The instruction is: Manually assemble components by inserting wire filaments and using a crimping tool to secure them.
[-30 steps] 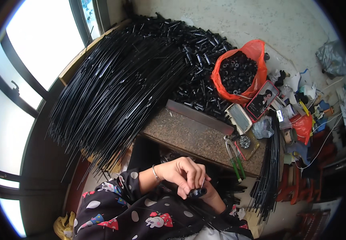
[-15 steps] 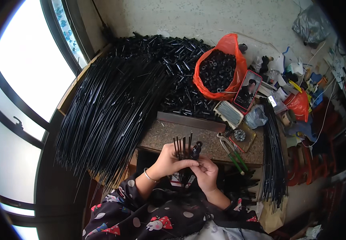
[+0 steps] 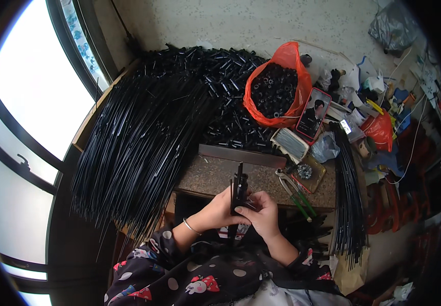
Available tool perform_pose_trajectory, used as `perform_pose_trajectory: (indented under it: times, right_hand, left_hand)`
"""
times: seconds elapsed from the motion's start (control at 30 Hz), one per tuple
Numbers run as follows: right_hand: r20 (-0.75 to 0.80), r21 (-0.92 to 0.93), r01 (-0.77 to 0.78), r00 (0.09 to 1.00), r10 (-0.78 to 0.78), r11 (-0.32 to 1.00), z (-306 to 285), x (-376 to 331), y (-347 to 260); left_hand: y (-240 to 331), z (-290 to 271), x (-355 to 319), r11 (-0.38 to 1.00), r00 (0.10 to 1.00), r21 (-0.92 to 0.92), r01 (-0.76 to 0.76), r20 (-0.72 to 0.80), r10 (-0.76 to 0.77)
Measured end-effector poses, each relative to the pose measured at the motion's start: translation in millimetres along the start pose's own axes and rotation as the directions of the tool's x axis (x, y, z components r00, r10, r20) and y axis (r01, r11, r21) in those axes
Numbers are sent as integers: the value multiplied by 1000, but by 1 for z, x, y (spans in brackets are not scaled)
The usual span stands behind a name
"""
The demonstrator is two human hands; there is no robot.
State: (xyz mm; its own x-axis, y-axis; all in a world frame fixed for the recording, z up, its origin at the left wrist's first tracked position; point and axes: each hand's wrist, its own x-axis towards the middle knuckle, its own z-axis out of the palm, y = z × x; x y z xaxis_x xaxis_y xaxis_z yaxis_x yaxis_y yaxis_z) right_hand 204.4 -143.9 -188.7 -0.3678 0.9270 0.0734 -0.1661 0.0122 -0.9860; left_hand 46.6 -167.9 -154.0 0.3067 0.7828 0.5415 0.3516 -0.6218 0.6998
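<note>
In front of my body my left hand (image 3: 217,210) is closed around several thin black rods (image 3: 234,191), which stand nearly upright and close together. A short black plastic fitting (image 3: 243,181) sits among their upper ends. My right hand (image 3: 264,213) meets the left one, its thumb and fingers pressed in against the rods just below the fitting. Thin light-coloured pins (image 3: 250,203) show at its fingertips. A large sheaf of long black rods (image 3: 128,148) lies to the left, and a heap of black plastic fittings (image 3: 235,71) covers the far side of the table.
An orange bag (image 3: 302,76) holds small black parts. Nearby are a phone (image 3: 313,116), a tray of thin pins (image 3: 290,145), green-handled pincers (image 3: 297,195) and a dish with small metal pieces (image 3: 305,172). Another rod bundle (image 3: 348,204) hangs over the right edge. A dark metal bar (image 3: 241,155) edges the heap.
The rods in my left hand, fanned apart before, now stand closer together and have turned. The black fitting has shifted left against them, and my right fingers have moved onto the rods.
</note>
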Motion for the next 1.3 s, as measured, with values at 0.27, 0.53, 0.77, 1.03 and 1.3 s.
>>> perform_pose_trajectory:
  times: [0.27,0.53,0.77,1.03,1.3]
  right_hand:
    - [-89,-336,282,940,-329,899,9,-6,-4]
    - [-28,-61,157,987,-159,986,4,11,-14]
    - [107,-659,540,757,-645,524,12,10,-55]
    - [244,-823,500,740,-626,270,-44,-13,-86]
    - [-75,-997,-76,996,-56,-25,-113,-34,14]
  left_hand:
    - [-7,15,-9,896,914,-247,370,-74,-398]
    - [-5,32,-13,842,884,-447,301,-201,-423]
    - [-7,26,12,922,928,-347,173,-257,-270]
    - [67,-39,34,852,963,-510,117,-152,-223]
    - [69,-24,40,961,976,-265,80,-175,-129]
